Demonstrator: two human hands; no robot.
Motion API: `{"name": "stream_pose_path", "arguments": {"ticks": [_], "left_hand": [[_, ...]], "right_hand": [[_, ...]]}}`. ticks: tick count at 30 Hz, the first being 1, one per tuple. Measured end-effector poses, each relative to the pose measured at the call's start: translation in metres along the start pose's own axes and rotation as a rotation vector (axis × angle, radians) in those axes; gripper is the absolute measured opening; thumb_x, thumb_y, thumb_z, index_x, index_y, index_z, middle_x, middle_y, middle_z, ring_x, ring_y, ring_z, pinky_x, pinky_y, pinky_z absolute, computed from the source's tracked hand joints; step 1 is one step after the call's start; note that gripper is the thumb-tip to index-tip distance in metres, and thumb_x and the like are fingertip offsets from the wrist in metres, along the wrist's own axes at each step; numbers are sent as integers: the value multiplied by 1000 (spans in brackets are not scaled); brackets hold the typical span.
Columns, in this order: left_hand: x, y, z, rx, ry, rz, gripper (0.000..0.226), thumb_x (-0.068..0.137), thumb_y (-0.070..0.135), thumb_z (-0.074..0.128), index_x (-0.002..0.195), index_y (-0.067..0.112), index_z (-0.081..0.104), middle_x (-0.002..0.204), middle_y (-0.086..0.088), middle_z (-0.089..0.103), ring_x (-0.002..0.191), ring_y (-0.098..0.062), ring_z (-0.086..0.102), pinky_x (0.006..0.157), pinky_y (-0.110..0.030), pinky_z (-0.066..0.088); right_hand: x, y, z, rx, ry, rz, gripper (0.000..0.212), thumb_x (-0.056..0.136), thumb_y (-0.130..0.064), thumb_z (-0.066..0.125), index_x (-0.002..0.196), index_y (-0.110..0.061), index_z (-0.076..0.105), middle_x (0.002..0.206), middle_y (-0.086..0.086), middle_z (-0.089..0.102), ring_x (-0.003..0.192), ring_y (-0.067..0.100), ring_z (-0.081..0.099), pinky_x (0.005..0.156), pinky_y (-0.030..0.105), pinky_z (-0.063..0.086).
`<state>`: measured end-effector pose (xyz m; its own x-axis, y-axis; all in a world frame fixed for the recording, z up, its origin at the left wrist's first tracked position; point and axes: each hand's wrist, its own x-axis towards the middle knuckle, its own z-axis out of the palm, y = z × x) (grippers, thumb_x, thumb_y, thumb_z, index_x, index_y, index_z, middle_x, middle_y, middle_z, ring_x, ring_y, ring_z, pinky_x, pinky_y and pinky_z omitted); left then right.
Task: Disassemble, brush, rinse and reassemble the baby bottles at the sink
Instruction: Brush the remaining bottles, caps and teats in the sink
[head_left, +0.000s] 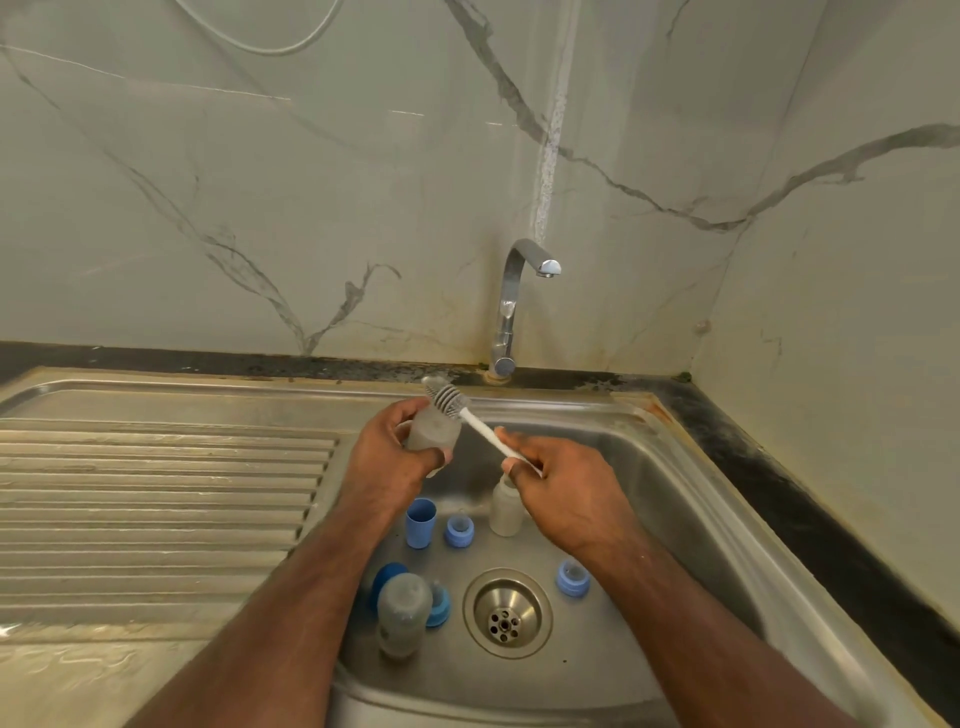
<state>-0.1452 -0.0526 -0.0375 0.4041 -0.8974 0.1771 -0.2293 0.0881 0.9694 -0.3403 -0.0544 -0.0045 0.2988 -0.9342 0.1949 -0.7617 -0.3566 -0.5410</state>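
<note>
Over a stainless sink (691, 467) beneath marble-look wall panels (260, 182), the left hand (387, 457) is gripping a frosted bottle (434, 431); the right hand (563, 486) is pinching the brush (467, 413), its bristles seemingly just outside the bottle's mouth.

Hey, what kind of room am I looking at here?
Most likely a home kitchen: a stainless steel sink with a ribbed drainboard, a chrome tap on a marble-look wall, and baby bottle parts in the basin.
</note>
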Motion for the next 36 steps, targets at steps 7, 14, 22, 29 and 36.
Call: {"name": "stream_pose_path", "arguments": {"ticks": [7, 14, 22, 29, 36], "left_hand": [[0, 3, -3, -14, 29, -11, 63, 78, 3, 84, 133, 23, 61, 112, 8, 64, 106, -15, 62, 65, -13, 45], [2, -1, -2, -38, 35, -23, 62, 78, 6, 85, 132, 23, 60, 117, 6, 63, 108, -15, 60, 64, -13, 41], [2, -3, 1, -53, 0, -34, 60, 77, 5, 85, 127, 26, 62, 113, 9, 64, 104, -10, 60, 64, -12, 42], [4, -6, 2, -38, 3, -24, 60, 74, 6, 88, 123, 29, 62, 113, 8, 66, 109, -15, 62, 71, -18, 47], [5, -9, 3, 4, -6, 12, 60, 75, 6, 87, 125, 28, 61, 114, 7, 66, 101, -9, 62, 69, -15, 46]], "right_hand": [[1, 5, -5, -33, 12, 18, 41, 101, -37, 53, 141, -43, 51, 113, -11, 69, 80, 6, 62, 77, 25, 55], [3, 6, -6, -19, 16, 27, 41, 101, -36, 54, 141, -43, 52, 118, -12, 69, 81, 6, 63, 80, 26, 56], [4, 5, -4, -17, 34, 25, 41, 100, -37, 55, 140, -44, 52, 118, -13, 69, 81, 5, 63, 79, 24, 55], [3, 6, -4, -27, 43, 22, 41, 100, -38, 53, 140, -44, 51, 120, -13, 69, 84, 5, 63, 82, 26, 55], [2, 7, -4, 40, -13, 5, 40, 99, -37, 57, 137, -45, 55, 123, -18, 68, 88, 4, 64, 83, 22, 54]]}}
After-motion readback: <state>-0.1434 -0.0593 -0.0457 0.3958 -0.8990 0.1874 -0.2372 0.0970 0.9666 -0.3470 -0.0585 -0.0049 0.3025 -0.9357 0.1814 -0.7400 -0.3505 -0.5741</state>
